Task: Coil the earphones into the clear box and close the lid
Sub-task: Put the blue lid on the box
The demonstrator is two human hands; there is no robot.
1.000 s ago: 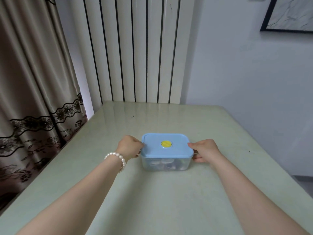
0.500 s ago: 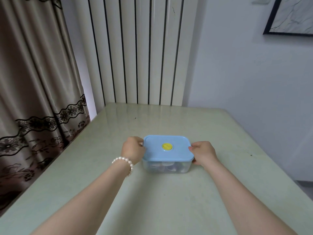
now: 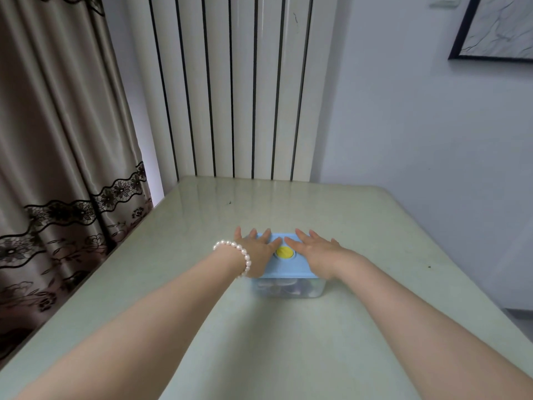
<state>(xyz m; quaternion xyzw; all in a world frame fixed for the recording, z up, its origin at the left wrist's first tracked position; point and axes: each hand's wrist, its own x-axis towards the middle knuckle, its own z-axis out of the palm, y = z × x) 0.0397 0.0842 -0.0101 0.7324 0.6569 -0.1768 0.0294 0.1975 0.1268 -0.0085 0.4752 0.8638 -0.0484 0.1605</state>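
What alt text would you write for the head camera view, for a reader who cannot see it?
Both hands, the left hand and the right hand, press flat with straight fingers on the blue lid of a clear box on a pale green table, either side of a yellow button. The left wrist wears a pearl bracelet; a curtain hangs left.

A glossy, smooth pale-green worktop (image 3: 259, 342) mirrors the wall behind it. The box (image 3: 288, 291) looks like clear plastic under a matt blue plastic lid (image 3: 288, 268). A bracelet (image 3: 240, 255) of shiny pearl-like beads. The curtain (image 3: 57, 140) is satiny cloth with lace trim.
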